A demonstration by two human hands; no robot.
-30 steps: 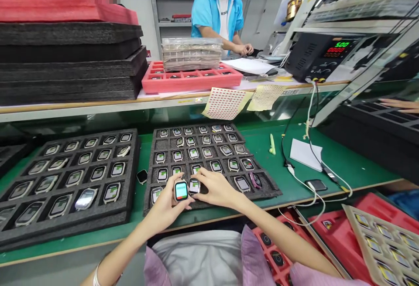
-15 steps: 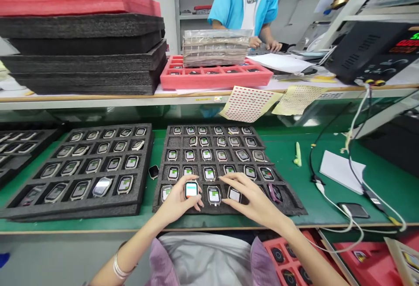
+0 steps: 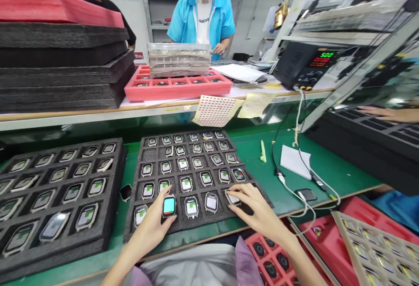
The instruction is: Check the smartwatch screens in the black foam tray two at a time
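Note:
My left hand (image 3: 153,223) grips a smartwatch (image 3: 169,206) between thumb and fingers, its lit screen facing up, turquoise with orange at the bottom. It is held over the front row of a black foam tray (image 3: 149,152) full of smartwatches. My right hand (image 3: 258,207) reaches over the tray's front right part. Its thumb and fingers close around the edges of another smartwatch (image 3: 233,198), partly covered by the hand. Between my hands, a lit smartwatch (image 3: 191,207) and one with a whitish screen (image 3: 211,202) lie in their slots.
Another foam tray of watches (image 3: 113,181) lies left, with a small dark watch (image 3: 125,192) beside it. Cables (image 3: 296,199), a white paper (image 3: 295,161) and a power supply (image 3: 304,66) are right. A co-worker in blue (image 3: 203,20) stands behind the shelf; another person's hand (image 3: 379,112) is far right.
The view has turned right. My right hand has moved one slot rightward, from the whitish-screen watch to the one beside it. The screen of the watch in my left hand shows more turquoise.

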